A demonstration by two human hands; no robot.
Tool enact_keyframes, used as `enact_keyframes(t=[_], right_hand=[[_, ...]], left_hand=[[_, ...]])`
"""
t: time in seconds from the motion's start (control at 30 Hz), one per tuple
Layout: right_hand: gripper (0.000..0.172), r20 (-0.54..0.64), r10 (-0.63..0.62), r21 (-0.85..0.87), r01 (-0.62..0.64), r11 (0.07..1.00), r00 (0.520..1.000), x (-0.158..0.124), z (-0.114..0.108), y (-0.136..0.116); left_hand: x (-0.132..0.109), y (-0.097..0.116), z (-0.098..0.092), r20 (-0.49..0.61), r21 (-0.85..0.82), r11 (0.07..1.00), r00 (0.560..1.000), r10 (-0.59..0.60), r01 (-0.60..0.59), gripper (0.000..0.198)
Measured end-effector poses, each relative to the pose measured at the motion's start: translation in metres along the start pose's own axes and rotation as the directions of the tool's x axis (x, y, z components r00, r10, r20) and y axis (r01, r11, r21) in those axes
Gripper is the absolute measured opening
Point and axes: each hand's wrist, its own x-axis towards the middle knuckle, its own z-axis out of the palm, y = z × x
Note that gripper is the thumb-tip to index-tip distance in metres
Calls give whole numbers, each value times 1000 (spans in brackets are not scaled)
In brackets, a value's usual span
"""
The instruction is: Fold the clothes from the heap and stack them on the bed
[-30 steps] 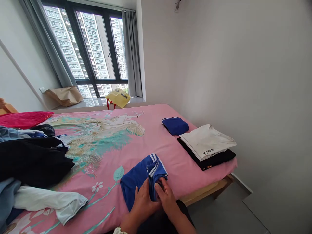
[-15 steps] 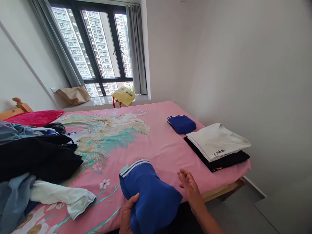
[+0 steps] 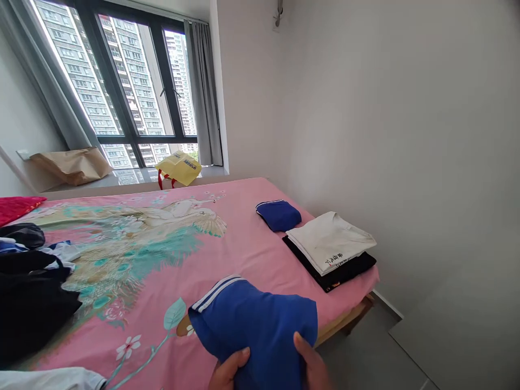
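A folded blue garment (image 3: 260, 319) with white stripes along one end is held up in front of me, over the near edge of the bed. My left hand (image 3: 231, 369) grips its lower left side, thumb on top and fingers hidden beneath. At its right side my right hand (image 3: 312, 362) pinches the cloth, its thumb pressed on the upper face. Another folded blue garment (image 3: 279, 215) with white striping lies farther back on the bed. Beside it, a folded white shirt (image 3: 331, 241) with dark lettering rests on a folded black garment (image 3: 353, 271).
The bed wears a pink sheet (image 3: 244, 249) with a bird print. Loose clothes, including a black one (image 3: 32, 309), are heaped on the left. A brown paper bag (image 3: 75, 165) and a yellow bag (image 3: 181, 167) stand on the window sill. A wall rises on the right.
My right hand, free and raised beside the blue garment before, now grips its right side. The garment's right end has spread and lifted. The view has turned to the right.
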Motion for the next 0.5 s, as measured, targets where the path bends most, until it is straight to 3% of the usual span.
enact_keyframes(t=[0.13, 0.2, 0.23, 0.27, 0.33, 0.4, 0.43, 0.5], right_hand=[[55, -84, 8, 82, -1, 997, 996, 7, 16, -31], [56, -111, -16, 79, 25, 997, 994, 4, 21, -54], [54, -139, -29, 75, 40, 996, 990, 2, 22, -67], [52, -186, -53, 71, 68, 995, 981, 0, 22, -81], [46, -289, -113, 70, 138, 988, 951, 1, 18, -108], [42, -351, -156, 72, 193, 979, 923, 9, 9, -134], [40, -362, -178, 70, 217, 974, 915, 18, 4, -145], [37, -364, -221, 63, 260, 963, 905, 42, -6, -166]], left_hand=[[18, -13, 2, 35, 39, 994, 994, 105, -107, 60], [33, -8, 3, 128, 214, 956, 976, 177, -201, 57], [41, -2, 2, 187, 353, 894, 957, 221, -275, 56], [52, 6, -1, 246, 514, 780, 932, 265, -357, 56], [75, 25, -15, 302, 817, 383, 886, 353, -431, 56], [99, 41, -36, 282, 956, -51, 852, 440, -290, 58], [110, 45, -48, 280, 957, -206, 836, 472, -204, 60], [129, 47, -71, 323, 915, -380, 810, 490, -135, 62]])
